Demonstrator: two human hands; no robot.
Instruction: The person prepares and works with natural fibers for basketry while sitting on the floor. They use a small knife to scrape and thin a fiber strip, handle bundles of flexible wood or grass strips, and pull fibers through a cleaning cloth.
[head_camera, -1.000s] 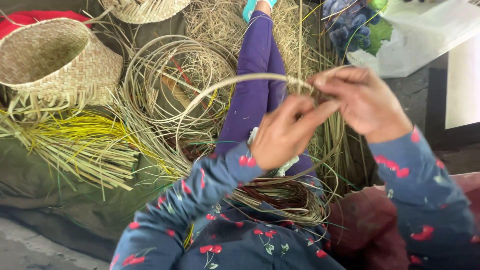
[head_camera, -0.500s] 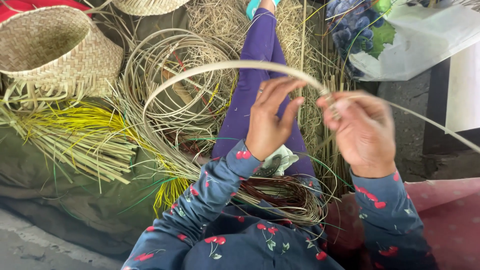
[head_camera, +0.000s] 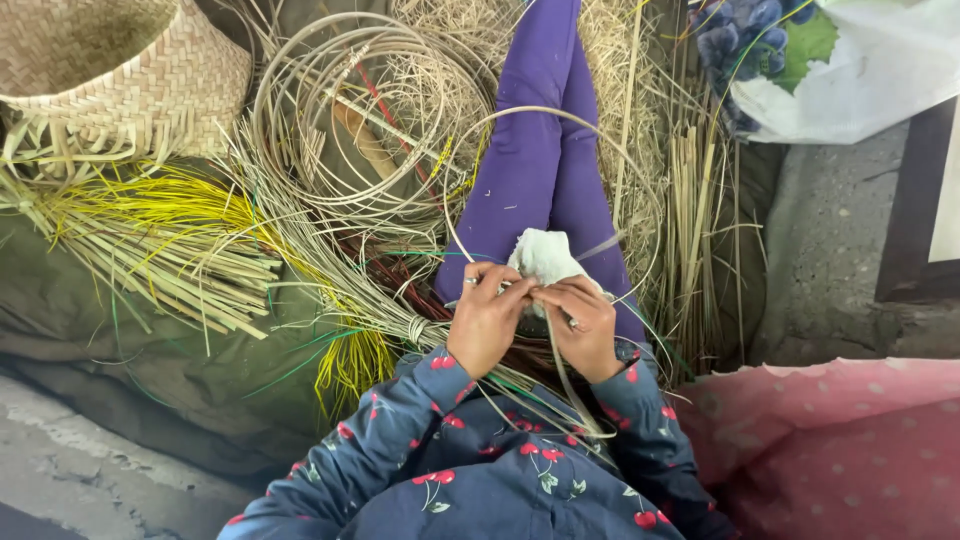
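Note:
My left hand (head_camera: 487, 318) and my right hand (head_camera: 582, 320) meet over my lap, fingers pinched together on a thin pale cane strip (head_camera: 560, 116). The strip bends away from my hands into a loop over my purple-clad legs (head_camera: 540, 170). A crumpled white cloth (head_camera: 545, 255) lies on my legs just beyond the fingertips. Both arms wear dark blue sleeves with a red cherry print.
A woven straw basket (head_camera: 150, 85) sits at the far left. Coiled cane hoops (head_camera: 350, 110) lie beside my legs, with bundles of yellow and green straw (head_camera: 180, 235) on an olive cloth. A printed plastic bag (head_camera: 840, 60) is far right, a pink dotted cloth (head_camera: 830, 440) near right.
My hands have come down and toward my lap and closed together on the strip. The strip's arc has shrunk from a wide sweep into a smaller loop over my legs.

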